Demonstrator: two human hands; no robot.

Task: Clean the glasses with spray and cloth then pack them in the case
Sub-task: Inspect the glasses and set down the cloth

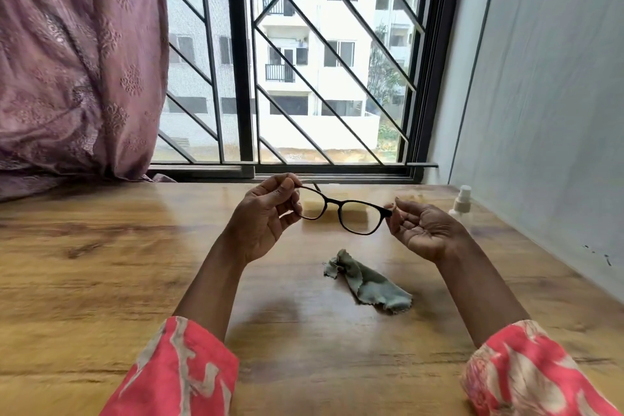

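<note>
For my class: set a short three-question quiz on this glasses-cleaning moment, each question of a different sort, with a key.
1. True or false: the cloth is in a hand.
2. Which hands hold the glasses? A) left only B) right only C) both
3. Fill in: the spray bottle stands on the table near the ____ hand.

Key: 1 false, it lies on the table. 2 C, the left hand and right hand each pinch an end. 3 right.

Home room, wooden table (101,263), curtain (77,61), barred window (304,61) facing flats
</note>
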